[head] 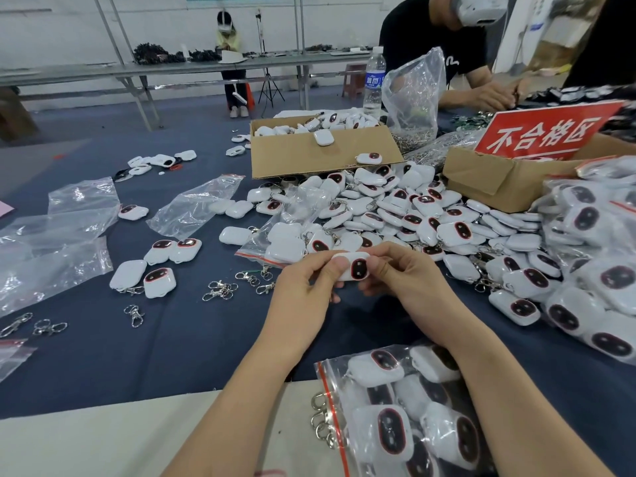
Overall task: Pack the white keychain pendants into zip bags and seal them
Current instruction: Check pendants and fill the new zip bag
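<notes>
Nearest me lies a filled zip bag [327, 390]; further on, left hand [303, 287] and right hand [406, 273] pinch together one white pendant [354, 268], well in front of the red sign [547, 132] reading 不合格区, with the pendant pile [395, 208] between

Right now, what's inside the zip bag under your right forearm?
The zip bag holds several white pendants, dark ovals showing; key rings poke out past its red-striped edge. The right forearm covers part, so the count is hidden.
</notes>
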Demonstrator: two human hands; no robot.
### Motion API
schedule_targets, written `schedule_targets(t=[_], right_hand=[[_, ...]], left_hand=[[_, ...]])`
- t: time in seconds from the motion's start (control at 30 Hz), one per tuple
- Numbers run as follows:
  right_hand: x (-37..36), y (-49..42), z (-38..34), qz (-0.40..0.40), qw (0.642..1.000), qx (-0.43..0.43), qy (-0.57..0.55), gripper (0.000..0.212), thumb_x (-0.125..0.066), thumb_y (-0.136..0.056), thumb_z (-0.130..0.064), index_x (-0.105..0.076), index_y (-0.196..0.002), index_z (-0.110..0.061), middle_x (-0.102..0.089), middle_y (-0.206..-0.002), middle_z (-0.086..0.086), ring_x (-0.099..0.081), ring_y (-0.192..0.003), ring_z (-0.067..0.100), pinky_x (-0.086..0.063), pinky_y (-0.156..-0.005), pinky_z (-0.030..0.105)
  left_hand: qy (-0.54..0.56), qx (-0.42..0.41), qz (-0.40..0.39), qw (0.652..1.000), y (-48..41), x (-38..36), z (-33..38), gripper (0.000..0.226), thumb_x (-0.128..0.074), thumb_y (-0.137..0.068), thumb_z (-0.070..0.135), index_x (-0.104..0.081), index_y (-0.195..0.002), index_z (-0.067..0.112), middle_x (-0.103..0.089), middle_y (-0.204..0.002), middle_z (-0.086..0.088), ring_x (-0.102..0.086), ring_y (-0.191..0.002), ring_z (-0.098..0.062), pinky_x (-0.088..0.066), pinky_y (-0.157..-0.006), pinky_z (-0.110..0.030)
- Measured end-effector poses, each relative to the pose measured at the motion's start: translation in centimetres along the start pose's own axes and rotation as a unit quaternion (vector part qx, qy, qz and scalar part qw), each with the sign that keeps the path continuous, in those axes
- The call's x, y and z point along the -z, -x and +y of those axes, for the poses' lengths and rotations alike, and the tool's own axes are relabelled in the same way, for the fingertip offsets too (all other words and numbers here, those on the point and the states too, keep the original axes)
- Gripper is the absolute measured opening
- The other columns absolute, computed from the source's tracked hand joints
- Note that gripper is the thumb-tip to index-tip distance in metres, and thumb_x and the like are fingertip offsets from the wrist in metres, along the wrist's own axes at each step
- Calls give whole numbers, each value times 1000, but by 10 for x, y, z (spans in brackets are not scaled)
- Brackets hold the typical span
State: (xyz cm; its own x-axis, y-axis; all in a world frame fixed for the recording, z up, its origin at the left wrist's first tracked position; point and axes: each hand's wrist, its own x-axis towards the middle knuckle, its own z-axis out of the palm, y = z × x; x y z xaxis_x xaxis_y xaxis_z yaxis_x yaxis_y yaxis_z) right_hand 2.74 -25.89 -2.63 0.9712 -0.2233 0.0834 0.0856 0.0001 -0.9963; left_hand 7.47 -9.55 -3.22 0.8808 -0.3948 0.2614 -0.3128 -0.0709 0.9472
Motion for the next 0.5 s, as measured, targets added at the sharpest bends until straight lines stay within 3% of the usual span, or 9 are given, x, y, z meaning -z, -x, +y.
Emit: schedule_targets(t=[0.2, 0.5], right_hand=[[0, 0, -1, 2, 998, 3, 57, 18, -57, -99, -6, -66, -85, -10, -55, -59, 2, -53, -52, 7, -51, -56, 19], [0, -3, 1, 6, 997, -2, 81, 17, -60, -99, -12, -65, -83, -14, -58, -54, -3, -55, -52, 11, -51, -57, 20]], left_hand=[[18, 18, 5, 1000, -2, 2, 0, 22, -60, -101, 16, -77, -90, 24, -69, -74, 11, -60, -65, -1, -50, -64, -14], [0, 12, 19, 1000, 0, 3, 1, 24, -60, -101, 24, -76, -87, 35, -65, -63, 16, -55, -59, 1, -47, -61, -12]])
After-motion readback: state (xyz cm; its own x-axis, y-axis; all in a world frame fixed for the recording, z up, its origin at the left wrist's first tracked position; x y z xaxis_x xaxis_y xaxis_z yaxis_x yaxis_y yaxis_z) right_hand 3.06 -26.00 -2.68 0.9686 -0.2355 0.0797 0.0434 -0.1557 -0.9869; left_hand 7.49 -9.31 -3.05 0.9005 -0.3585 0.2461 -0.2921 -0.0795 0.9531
